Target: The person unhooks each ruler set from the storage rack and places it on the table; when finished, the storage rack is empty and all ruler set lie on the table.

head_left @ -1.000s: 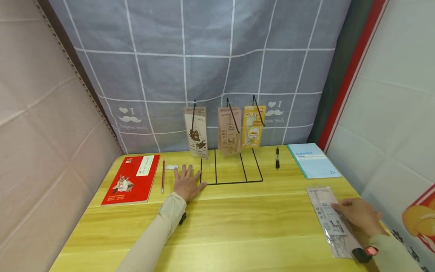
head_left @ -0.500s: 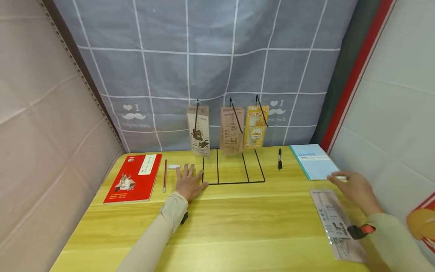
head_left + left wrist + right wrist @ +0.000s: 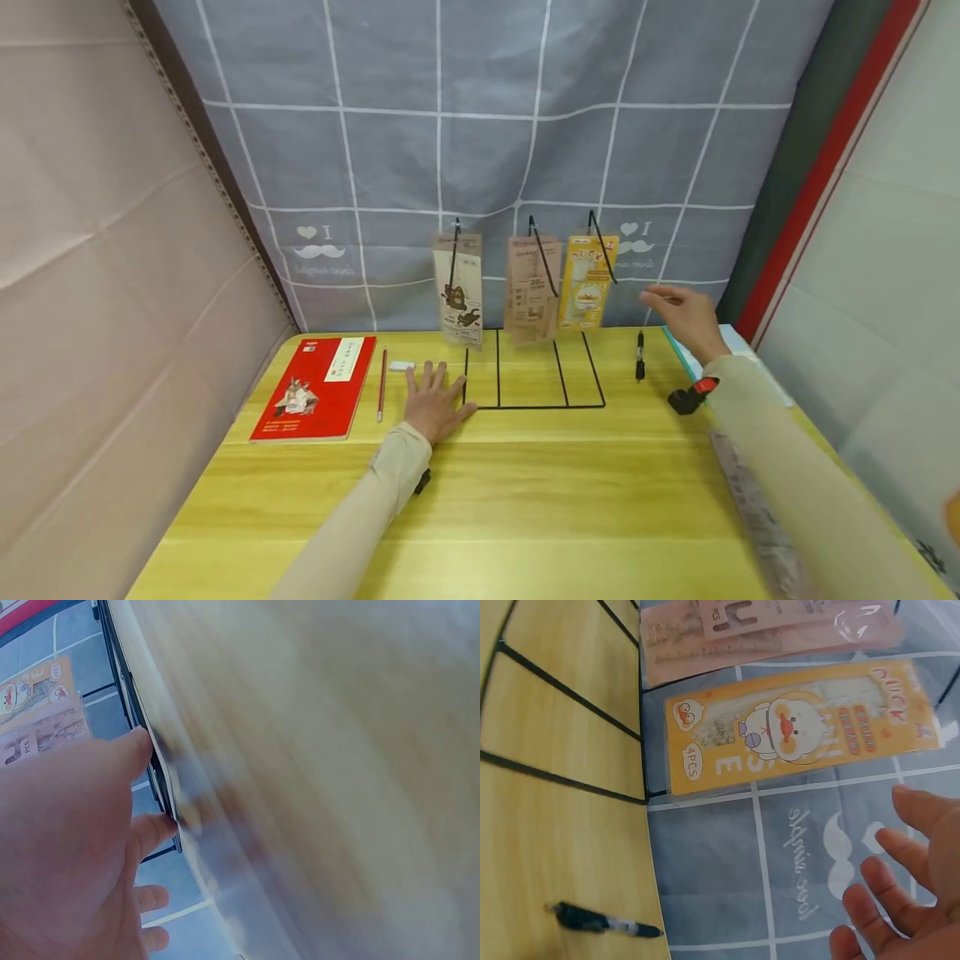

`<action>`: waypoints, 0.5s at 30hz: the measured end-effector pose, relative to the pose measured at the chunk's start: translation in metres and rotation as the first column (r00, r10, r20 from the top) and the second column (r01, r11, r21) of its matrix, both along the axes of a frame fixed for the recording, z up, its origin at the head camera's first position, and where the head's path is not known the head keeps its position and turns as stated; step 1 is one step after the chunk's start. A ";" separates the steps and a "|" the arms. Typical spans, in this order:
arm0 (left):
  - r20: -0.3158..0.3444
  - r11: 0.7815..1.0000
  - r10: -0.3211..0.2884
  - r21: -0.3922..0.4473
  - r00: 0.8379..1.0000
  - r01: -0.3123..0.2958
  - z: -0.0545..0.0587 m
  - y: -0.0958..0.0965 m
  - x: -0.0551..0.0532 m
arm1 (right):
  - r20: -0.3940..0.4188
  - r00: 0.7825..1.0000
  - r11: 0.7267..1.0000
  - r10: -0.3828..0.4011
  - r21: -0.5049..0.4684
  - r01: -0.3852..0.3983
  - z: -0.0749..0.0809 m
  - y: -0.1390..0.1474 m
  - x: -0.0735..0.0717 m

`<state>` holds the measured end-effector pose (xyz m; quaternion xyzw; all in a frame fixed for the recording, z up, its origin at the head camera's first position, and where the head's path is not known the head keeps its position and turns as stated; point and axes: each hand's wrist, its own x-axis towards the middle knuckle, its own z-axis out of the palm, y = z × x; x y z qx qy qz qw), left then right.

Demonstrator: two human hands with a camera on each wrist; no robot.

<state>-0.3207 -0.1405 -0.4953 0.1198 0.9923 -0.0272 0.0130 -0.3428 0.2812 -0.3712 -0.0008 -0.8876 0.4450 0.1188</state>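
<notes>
A black wire rack [image 3: 540, 407] stands on the wooden table, its hooks rising at the back. My left hand [image 3: 437, 404] rests with spread fingers at the rack's left side; in the left wrist view, its thumb and a finger [image 3: 154, 829] meet the wire. From the hooks hang a cream packet with cartoon bears [image 3: 461, 292], pink packets [image 3: 532, 292] and a yellow duck-printed packet [image 3: 780, 735]. To the right of the yellow packet my right hand [image 3: 684, 318] hovers empty, fingers loosely bent. Another pinkish packet [image 3: 750, 500] lies on the table, partly under my right forearm.
A red book [image 3: 315, 387], a pencil [image 3: 382, 383] and a white eraser [image 3: 402, 366] lie to the left. Right of the rack are a black pen [image 3: 640, 357] and a light-blue notebook [image 3: 750, 346], mostly behind my right arm. A grey checked cloth [image 3: 487, 108] hangs behind.
My right hand has let go of the pinkish packet on the table, passed over the notebook and moved up and left toward the yellow packet. The left hand stays at the rack.
</notes>
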 end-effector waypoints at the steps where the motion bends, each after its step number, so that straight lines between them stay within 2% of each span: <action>1: 0.000 1.000 0.001 0.001 1.000 -0.001 0.000 0.000 0.000 | -0.001 1.000 1.000 0.004 -0.012 -0.004 0.000 -0.005 -0.008; 6: 0.019 1.000 0.007 -0.006 1.000 -0.007 0.000 0.003 -0.001 | 0.026 1.000 0.996 0.008 -0.084 -0.005 -0.001 -0.023 -0.038; 12: 0.041 1.000 0.023 -0.022 0.999 -0.022 0.003 0.004 0.000 | 0.038 0.999 0.996 0.007 -0.085 -0.004 -0.002 -0.036 -0.058; 15: 0.030 1.000 0.027 -0.006 0.999 -0.027 0.005 0.002 0.002 | 0.041 0.999 0.998 -0.001 -0.068 0.003 -0.001 -0.042 -0.064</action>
